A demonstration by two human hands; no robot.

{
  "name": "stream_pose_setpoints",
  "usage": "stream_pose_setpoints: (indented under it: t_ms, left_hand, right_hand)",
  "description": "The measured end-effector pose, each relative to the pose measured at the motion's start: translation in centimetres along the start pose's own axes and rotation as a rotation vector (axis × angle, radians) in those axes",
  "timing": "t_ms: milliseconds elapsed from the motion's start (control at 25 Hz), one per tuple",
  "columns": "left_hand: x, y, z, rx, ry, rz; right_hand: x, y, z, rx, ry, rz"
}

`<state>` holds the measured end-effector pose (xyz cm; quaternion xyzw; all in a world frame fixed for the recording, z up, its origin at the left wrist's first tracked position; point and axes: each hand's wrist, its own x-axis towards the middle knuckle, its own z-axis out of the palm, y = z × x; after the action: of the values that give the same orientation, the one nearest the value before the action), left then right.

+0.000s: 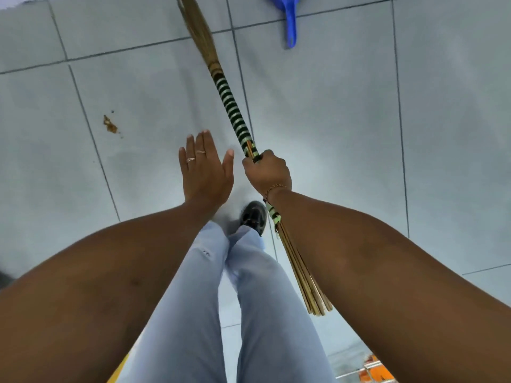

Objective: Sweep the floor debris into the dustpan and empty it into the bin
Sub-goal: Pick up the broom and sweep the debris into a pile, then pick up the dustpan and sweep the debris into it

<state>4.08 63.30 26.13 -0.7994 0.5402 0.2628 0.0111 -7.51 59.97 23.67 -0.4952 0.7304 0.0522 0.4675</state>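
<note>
A straw broom (pixel 231 106) with a green-and-black wrapped handle slants from the top middle down to my right hand (pixel 267 172), which is shut on the handle. Its loose stick ends fan out below my right wrist. My left hand (pixel 206 170) hovers open beside it, fingers spread, holding nothing, two rings on it. A small patch of brown debris (pixel 109 125) lies on the grey tile floor to the left. The blue dustpan (pixel 290 20) lies at the top edge, handle pointing toward me; its pan is mostly cut off.
Grey floor tiles (pixel 345 120) with dark grout lines fill the view. My legs in light trousers and one black shoe (pixel 253 217) stand below my hands. An orange-and-white object (pixel 373 371) sits at the bottom right; a yellow edge shows at the bottom left.
</note>
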Motion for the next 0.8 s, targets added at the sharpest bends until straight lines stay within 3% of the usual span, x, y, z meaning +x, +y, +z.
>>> stream_pose_setpoints:
  t_ms: [240, 520, 800]
  left_hand:
    - [6.5, 6.8, -0.2, 0.061, -0.044, 0.098]
    - [20.5, 17.0, -0.4, 0.081, -0.168, 0.159]
    - [34.8, 25.0, 4.1, 0.080, -0.209, 0.063]
  right_hand:
    - [5.8, 1.1, -8.5, -0.025, 0.044, 0.043]
    - [17.8, -0.3, -20.6, -0.071, 0.093, 0.059]
    - [32.0, 1.4, -27.5, -0.128, 0.161, 0.065]
